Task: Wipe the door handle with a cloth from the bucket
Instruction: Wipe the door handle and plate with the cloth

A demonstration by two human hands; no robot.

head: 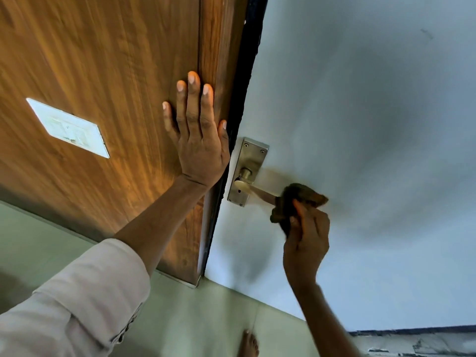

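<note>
A metal lever door handle [260,193] on a steel backplate [248,161] is fixed to a pale grey door [360,124]. A dark brown cloth [293,199] is bunched around the outer end of the lever, hiding that end. My right hand [307,240] grips the cloth from below. My left hand [198,135] lies flat, fingers spread, on the wooden panel [103,73] just left of the door's dark edge, holding nothing. No bucket is in view.
A white switch plate [68,127] sits on the wooden panel at left. The dark door edge [242,99] runs between panel and door. Below is a pale green floor [206,318] with a bare foot [248,343] at the bottom.
</note>
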